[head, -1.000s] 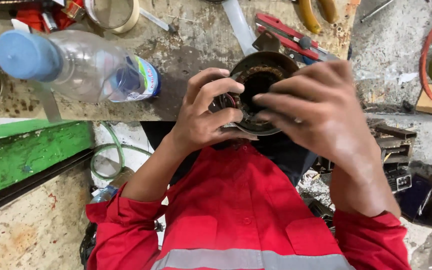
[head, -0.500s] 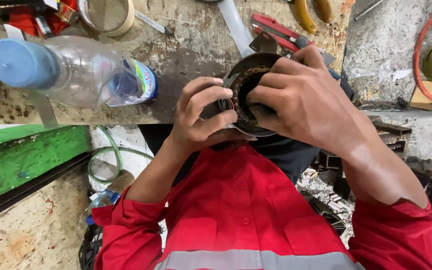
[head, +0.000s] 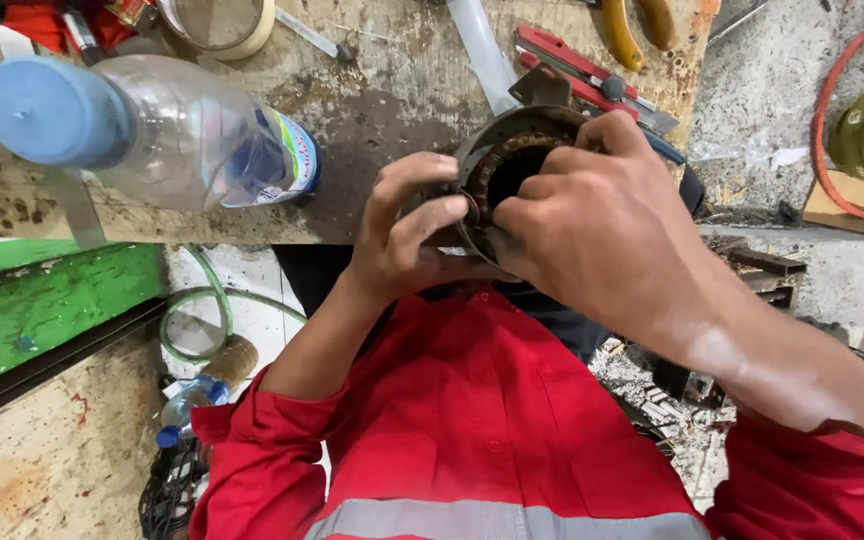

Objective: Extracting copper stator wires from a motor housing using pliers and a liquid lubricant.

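Hands on motor stator (head: 512, 165) | right hand (head: 602, 230) has slid over its rim, fingers curled inside the bore | left hand (head: 407, 240) fingers still pinching the near edge | winding work continues at counter (head: 382, 100).

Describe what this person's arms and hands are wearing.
Both hands, left hand and right hand, are bare, with no gloves, rings or watch in view. The forearms are bare too. Red sleeves of a work garment are pushed up toward the elbows, and a grey reflective band crosses the red front.
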